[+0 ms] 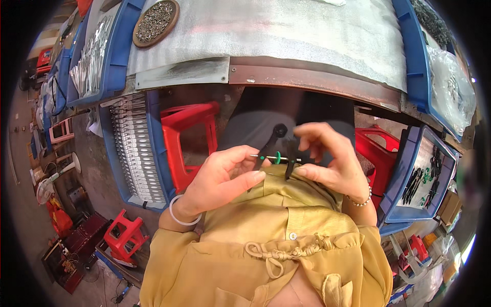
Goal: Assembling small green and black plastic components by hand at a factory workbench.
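Note:
My left hand (pixel 225 176) is closed, its thumb and fingers pinching a slim black part (pixel 263 153) with a round ring at its upper end. A thin metal rod crosses this part and carries a green disc (pixel 277 157). Just right of the disc, a second black part (pixel 290 159) stands on or against the rod. My right hand (pixel 330 158) is beside it, thumb and fingers apart and slightly blurred. The right thumb tip is close to the second part; whether it touches cannot be made out. All this is above my lap.
Ahead is a covered worktable (pixel 286 41) with a round tray of small metal pieces (pixel 156 23). Blue crates hold metal parts (pixel 135 153) at left and black and green parts (pixel 422 179) at right. Red stools (pixel 189 117) stand under the table's edge.

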Available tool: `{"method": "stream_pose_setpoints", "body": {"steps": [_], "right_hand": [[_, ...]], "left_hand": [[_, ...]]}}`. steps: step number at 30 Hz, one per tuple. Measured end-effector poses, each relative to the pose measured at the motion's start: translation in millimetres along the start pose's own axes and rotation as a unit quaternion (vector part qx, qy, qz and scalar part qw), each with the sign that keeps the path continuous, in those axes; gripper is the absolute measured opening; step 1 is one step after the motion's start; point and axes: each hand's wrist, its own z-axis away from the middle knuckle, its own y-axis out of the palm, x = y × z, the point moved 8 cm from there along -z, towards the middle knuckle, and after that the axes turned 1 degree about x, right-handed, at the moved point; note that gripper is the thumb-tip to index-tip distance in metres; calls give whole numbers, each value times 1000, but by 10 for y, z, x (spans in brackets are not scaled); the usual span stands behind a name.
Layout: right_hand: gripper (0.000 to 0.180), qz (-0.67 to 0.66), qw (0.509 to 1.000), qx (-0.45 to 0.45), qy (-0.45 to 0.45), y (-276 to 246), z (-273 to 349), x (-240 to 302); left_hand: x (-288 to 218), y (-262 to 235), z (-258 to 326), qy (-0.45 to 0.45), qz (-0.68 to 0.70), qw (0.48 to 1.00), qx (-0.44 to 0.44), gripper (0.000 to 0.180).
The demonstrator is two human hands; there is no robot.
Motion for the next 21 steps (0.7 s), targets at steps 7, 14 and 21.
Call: {"method": "stream_pose_setpoints", "body": {"steps": [7, 14, 21], "right_hand": [[53, -263, 963, 31, 50, 86, -177, -12], [32, -403, 913, 38, -49, 95, -228, -78], [34, -434, 898, -51, -42, 24, -227, -119]], "left_hand": [[-108, 94, -101, 49, -48, 995, 77, 24], [-151, 52, -191, 111, -113, 986, 52, 23], [-321, 159, -142, 216, -295, 930, -47, 65]]}}
